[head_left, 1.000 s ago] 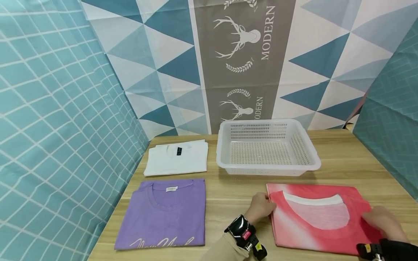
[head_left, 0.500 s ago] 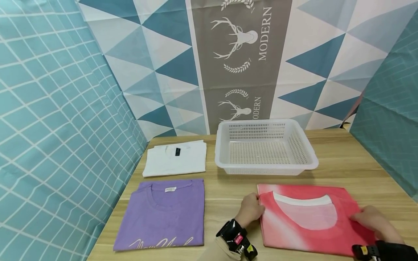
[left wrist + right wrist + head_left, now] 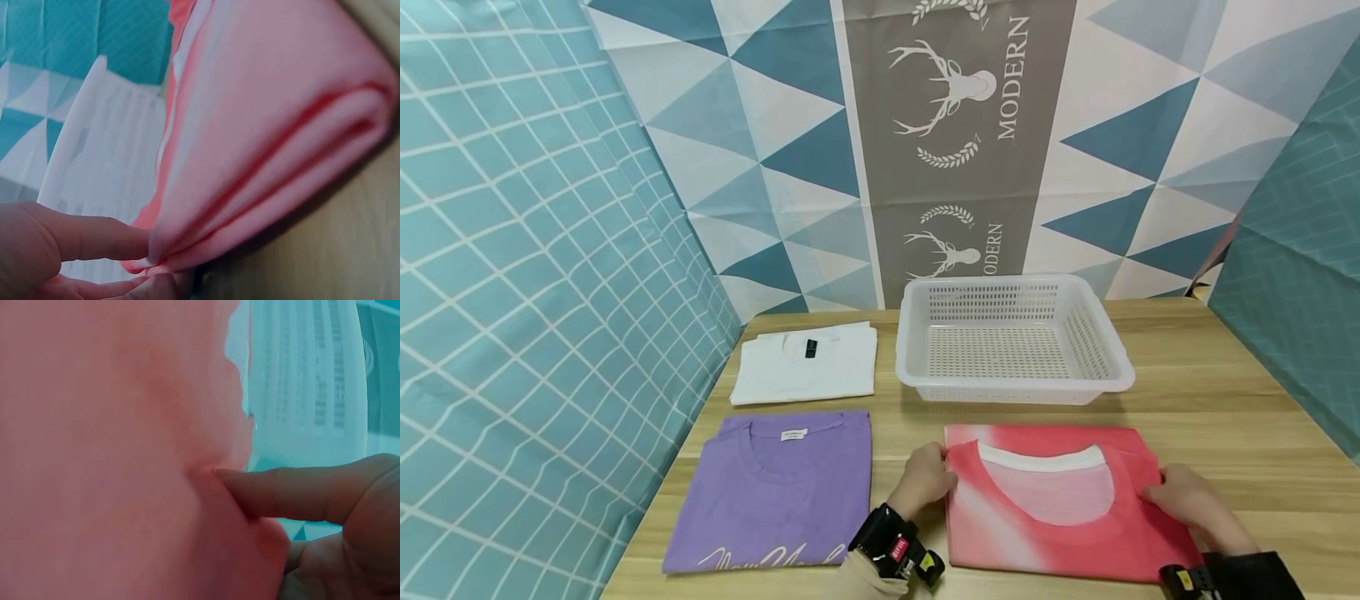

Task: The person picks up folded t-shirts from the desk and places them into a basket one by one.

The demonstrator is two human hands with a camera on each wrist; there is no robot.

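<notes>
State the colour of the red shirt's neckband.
White; the neckband shows best in the head view.

The head view is evenly bright and fairly sharp, with soft shadow on the bench [image 3: 1240, 400] beside the white basket [image 3: 1015, 385]. Both wrist views are dimmer and blurry; a bluish-green cast mutes the right one's red shirt [image 3: 112, 425].

"MODERN" stands sideways on the grey-brown fabric panel [image 3: 957, 183], repeated lower, partly hidden; pale script resembling "New York" crosses the folded purple T-shirt [image 3: 778, 500].
</notes>
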